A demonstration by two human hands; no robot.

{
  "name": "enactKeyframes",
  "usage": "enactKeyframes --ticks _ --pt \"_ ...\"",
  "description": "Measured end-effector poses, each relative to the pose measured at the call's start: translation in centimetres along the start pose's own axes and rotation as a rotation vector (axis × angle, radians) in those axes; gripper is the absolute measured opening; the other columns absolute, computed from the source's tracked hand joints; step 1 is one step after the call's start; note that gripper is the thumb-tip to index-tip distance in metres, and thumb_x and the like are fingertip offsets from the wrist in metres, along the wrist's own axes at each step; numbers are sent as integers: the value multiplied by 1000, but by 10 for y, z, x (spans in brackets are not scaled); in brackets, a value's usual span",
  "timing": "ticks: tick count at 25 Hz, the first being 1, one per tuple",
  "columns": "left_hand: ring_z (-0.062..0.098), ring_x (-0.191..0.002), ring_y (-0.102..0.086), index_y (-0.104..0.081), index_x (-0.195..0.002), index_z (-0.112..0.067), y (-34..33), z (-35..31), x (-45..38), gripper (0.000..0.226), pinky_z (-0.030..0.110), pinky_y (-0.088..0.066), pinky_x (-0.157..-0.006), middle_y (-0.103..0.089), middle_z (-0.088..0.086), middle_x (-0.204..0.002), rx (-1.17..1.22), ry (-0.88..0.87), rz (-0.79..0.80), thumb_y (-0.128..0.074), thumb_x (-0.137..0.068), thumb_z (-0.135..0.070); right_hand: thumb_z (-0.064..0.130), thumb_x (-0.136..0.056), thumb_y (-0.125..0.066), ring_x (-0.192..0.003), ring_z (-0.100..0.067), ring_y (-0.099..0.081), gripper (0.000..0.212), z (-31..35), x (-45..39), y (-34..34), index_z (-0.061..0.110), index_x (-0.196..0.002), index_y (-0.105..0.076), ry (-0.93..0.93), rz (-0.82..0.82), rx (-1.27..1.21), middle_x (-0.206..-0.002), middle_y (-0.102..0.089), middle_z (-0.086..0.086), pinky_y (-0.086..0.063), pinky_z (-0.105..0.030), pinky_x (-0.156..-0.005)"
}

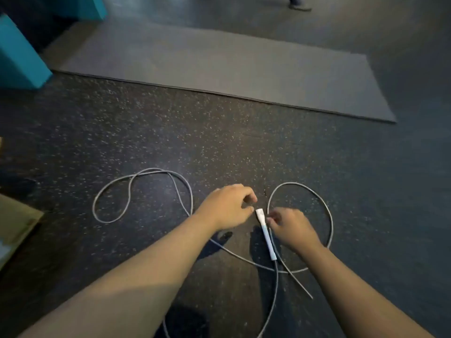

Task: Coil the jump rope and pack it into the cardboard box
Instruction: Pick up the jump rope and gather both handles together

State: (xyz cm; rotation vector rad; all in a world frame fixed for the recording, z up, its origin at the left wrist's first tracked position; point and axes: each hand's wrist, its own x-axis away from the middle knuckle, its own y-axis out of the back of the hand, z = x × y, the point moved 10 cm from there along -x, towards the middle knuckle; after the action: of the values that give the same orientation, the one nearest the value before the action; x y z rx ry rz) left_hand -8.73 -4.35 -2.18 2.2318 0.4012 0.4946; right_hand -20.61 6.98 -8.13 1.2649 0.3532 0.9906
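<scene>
I see the jump rope lying loose on the dark speckled floor, in wide loops to the left and to the right of the hands. One white handle lies between the hands, its wide end pointing away from me. The left hand hovers just beside this end, thumb and fingers curled toward each other; I cannot tell if they pinch anything. The right hand rests against the right side of the handle, fingers bent at the cord there (the grip is hidden by the knuckles, so I cannot tell it either). The cardboard box shows only as a corner at the left edge of the view, well apart from the rope. Beyond the rope there is much free floor up to the near edge of a grey mat. A teal block stands at the far left, beside the mat's corner.
</scene>
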Motion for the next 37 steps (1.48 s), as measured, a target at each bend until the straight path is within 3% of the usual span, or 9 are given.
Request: enactKeyframes --ticks 7,12,15,18,23,26,33,35,37 --pt "26 -127 -49 -58 -133 -25 -65 7 -35 33 42 -38 -102 -55 1 -136 -348 -129 54 -56 -100 -27 35 -92 -58 -102 -34 -66 31 -23 -3 -95 12 -112 -54 -69 191 115 -116 -67 -14 -49 -39 -75" --pt "30 -155 -19 -45 -147 -21 -25 -5 -39 49 53 -14 -124 -39 2 -162 -624 -201 9 -53 -101 -36 37 -96 -56 -98 -43 -68 34 47 -20 7 14 -121 -49 196 60 47 -110 -72 -19 -45 -41 -70" --pt "28 -131 -53 -54 -126 -20 41 -28 -40 28 43 -30 -114 -64 3 -129 -740 -339 -172 -44 -105 -36 37 -97 -62 -83 -29 -69 22 83 -26 83 20 -111 -59 367 -40 -116 -93 -73 -4 -51 -37 -68" --pt "24 -95 -63 -51 -125 -26 119 -19 -31 27 35 -43 -74 -65 0 -106 -672 -298 -167 -35 -108 -40 35 -96 -68 -53 -13 -52 15 85 -39 142 19 -96 -70 339 -66 -509 -65 -61 5 -43 -28 -48" --pt "21 -98 -69 -33 -142 -42 160 -48 -4 36 40 -56 -80 -65 -5 -130 -510 -304 -195 -28 -107 -51 22 -96 -68 -57 0 -58 10 129 -32 193 14 -93 -73 508 -164 -647 -66 -69 15 -44 -16 -57" --pt "24 -88 -70 -41 -127 -38 175 -73 0 30 36 -50 -68 -74 -1 -107 -462 -319 -333 -26 -106 -55 31 -93 -71 -79 -14 -71 14 147 -21 216 17 -93 -75 567 -228 -627 -86 -78 1 -54 -25 -74" --pt "14 -71 -61 -54 -108 -35 201 -87 2 28 31 -43 -60 -62 -10 -78 -644 -376 -273 -33 -105 -52 56 -84 -69 -48 -12 -41 48 108 -11 243 11 -68 -62 423 -108 -556 -54 -53 5 -34 -19 -46" --pt "11 -66 -63 -57 -100 -36 219 -85 -2 33 29 -52 -59 -63 -11 -74 -432 -357 -305 -32 -103 -57 51 -87 -70 -49 -18 -39 43 106 -13 250 14 -68 -59 428 -108 -628 -55 -49 1 -33 -26 -47" --pt "8 -52 -50 -57 -93 -29 256 -71 -2 32 23 -44 -48 -57 -12 -70 145 -303 -420 -36 -105 -50 48 -88 -69 -49 -19 -35 46 106 -15 256 10 -70 -51 441 -131 -754 -54 -43 -1 -33 -31 -50"
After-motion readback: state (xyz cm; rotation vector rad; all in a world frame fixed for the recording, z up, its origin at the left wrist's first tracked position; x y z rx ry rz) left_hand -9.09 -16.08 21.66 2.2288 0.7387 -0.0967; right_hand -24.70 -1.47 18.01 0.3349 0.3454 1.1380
